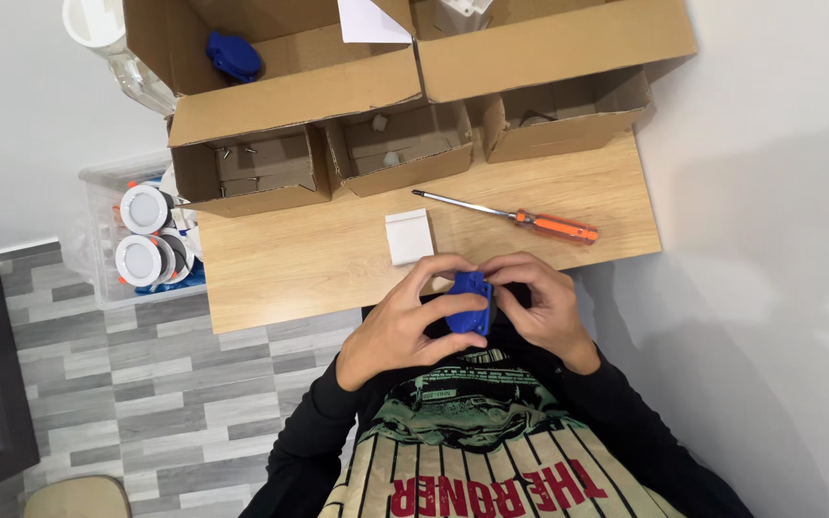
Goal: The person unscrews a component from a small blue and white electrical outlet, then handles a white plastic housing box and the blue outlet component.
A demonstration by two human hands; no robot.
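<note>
— What have you got hold of there?

— Your left hand (397, 326) and right hand (541, 305) are both curled round a small blue plastic part (470, 299), boxy with a smooth moulded face. Fingertips pinch it from each side, thumbs pressed below, right at the near edge of the wooden table (280, 269).

— And what lies beyond your hands?

— Just past your left fingertips lies a flat white square piece (408, 236), matte and thin. Further out from your right hand rests a screwdriver (515, 216), slim steel shaft and a glossy orange handle. Beyond both stand open cardboard boxes (338, 125), rough brown with folded flaps; one, far beyond your left hand, holds another blue part (233, 56).
</note>
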